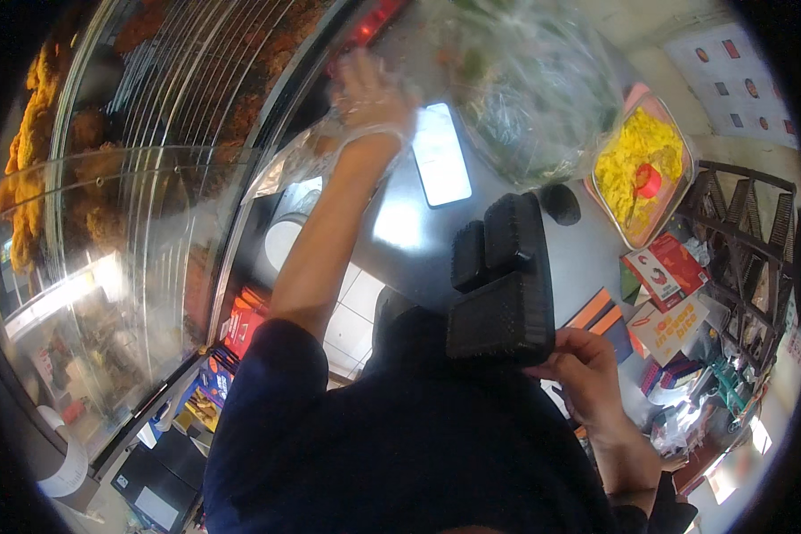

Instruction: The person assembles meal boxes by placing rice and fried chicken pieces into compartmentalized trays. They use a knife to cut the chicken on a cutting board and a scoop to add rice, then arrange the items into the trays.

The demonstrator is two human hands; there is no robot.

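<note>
My left hand (371,100), in a clear plastic glove, reaches forward beside the display case; its fingers look stretched out and somewhat blurred, with nothing visible in them. Just beyond its fingertips is a glowing red light (365,32). A phone with a lit white screen (442,156) lies on the metal counter to the right of that hand. Close to my body, my right hand (586,372) pinches the near corner of a black compartment food tray (507,307), whose moulded underside faces me. The right fingertips are partly behind the tray.
A big clear plastic bag with green contents (543,98) sits on the counter. Beside it stands a metal tray of yellow food (636,160) with a red item. Left is a glass display case (107,205) with fried food; right are a dark rack (743,240) and red boxes (667,271).
</note>
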